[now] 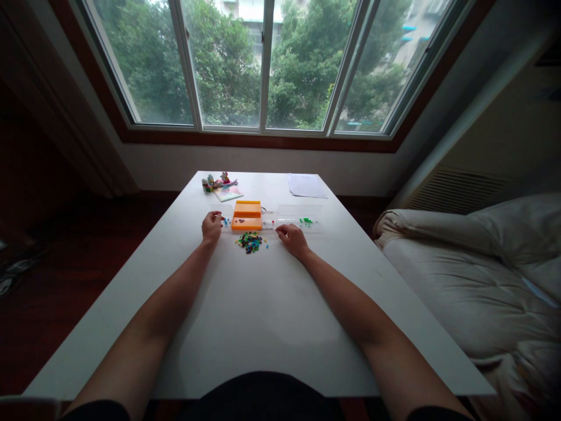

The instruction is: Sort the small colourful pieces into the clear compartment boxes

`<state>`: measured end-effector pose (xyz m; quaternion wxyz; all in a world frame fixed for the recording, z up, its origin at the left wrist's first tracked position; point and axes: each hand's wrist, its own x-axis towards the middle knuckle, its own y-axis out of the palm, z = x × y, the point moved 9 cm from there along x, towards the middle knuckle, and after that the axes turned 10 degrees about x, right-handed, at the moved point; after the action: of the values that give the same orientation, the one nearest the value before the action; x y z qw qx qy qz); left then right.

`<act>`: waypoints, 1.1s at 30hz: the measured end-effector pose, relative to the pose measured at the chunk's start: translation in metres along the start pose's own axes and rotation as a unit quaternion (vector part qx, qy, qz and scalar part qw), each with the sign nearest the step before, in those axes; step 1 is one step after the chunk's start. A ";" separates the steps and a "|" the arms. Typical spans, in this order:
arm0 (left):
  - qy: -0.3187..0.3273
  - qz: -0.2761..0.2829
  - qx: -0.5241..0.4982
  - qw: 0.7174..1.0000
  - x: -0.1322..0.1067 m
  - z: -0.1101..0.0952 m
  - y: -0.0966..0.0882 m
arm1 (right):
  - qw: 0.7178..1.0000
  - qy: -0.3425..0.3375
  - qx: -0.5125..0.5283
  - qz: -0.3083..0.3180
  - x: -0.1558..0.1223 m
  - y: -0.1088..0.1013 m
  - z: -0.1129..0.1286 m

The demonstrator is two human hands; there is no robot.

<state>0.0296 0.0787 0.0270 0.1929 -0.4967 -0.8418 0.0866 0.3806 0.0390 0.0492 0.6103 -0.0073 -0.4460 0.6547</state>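
My left hand [212, 227] is at the left clear container, beside a few small blue pieces [227, 221]; its fingers are curled together, and what they hold, if anything, is too small to name. My right hand [293, 238] rests at the near edge of the right clear container [284, 211], fingertips pinched, their contents hidden. Between the hands stands an open orange box [248, 214] with a few dark bits inside. Just in front of it lies a loose pile of small multicoloured pieces [249, 241]. Green pieces [307, 221] sit in the right container.
Colourful small figures [214, 182] and a printed sheet [229, 193] occupy the far left of the white table [263, 316]. White papers [307, 186] lie at the far right. A cushioned sofa [456, 275] stands beyond the right edge, a window behind.
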 end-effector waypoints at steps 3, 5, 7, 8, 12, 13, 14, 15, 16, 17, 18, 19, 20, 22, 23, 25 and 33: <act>0.019 0.011 0.010 1.000 -0.003 -0.003 0.004 | 1.000 -0.013 -0.005 0.007 -0.001 0.002 0.006; 0.033 0.020 0.022 0.999 -0.005 -0.005 0.008 | 0.999 -0.030 -0.008 0.018 -0.002 0.005 0.014; 0.047 0.032 0.038 0.998 -0.009 -0.008 0.011 | 0.998 -0.046 -0.012 0.034 -0.003 0.011 0.024; 0.056 0.039 0.048 0.996 -0.011 -0.010 0.012 | 0.997 -0.052 -0.014 0.045 -0.004 0.014 0.029; 0.118 0.076 0.101 0.985 -0.025 -0.029 0.021 | 0.992 -0.081 -0.017 0.093 -0.008 0.030 0.045; 0.139 0.086 0.114 0.980 -0.029 -0.036 0.024 | 0.990 -0.088 -0.017 0.104 -0.008 0.034 0.048; 0.160 0.096 0.127 0.974 -0.034 -0.042 0.027 | 0.989 -0.095 -0.019 0.116 -0.009 0.037 0.050; 0.181 0.106 0.139 0.968 -0.040 -0.048 0.030 | 0.987 -0.100 -0.021 0.126 -0.010 0.039 0.051; 0.199 0.117 0.150 0.962 -0.045 -0.053 0.034 | 0.985 -0.102 -0.024 0.136 -0.011 0.041 0.051; 0.215 0.128 0.159 0.955 -0.050 -0.057 0.037 | 0.984 -0.102 -0.028 0.143 -0.011 0.042 0.052; 0.229 0.139 0.169 0.949 -0.055 -0.061 0.041 | 0.984 -0.101 -0.031 0.147 -0.011 0.043 0.052; 0.242 0.151 0.178 0.942 -0.059 -0.063 0.045 | 0.984 -0.098 -0.033 0.148 -0.011 0.044 0.052; 0.254 0.162 0.187 0.935 -0.063 -0.065 0.048 | 0.984 -0.096 -0.033 0.146 -0.011 0.044 0.052; 0.282 0.184 0.204 0.919 -0.070 -0.069 0.055 | 0.985 -0.093 -0.030 0.143 -0.011 0.046 0.053; 0.296 0.193 0.213 0.911 -0.074 -0.072 0.058 | 0.985 -0.091 -0.027 0.142 -0.011 0.047 0.053; 0.325 0.205 0.229 0.894 -0.084 -0.078 0.064 | 0.987 -0.081 -0.018 0.135 -0.011 0.047 0.050; 0.439 0.235 0.313 0.809 -0.136 -0.110 0.085 | 0.999 -0.007 0.008 0.037 -0.003 0.025 0.013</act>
<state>0.2021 -0.0030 0.0662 0.6606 -0.5773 -0.4519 0.1614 0.3546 0.0326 0.0408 0.5825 -0.0140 -0.4449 0.6801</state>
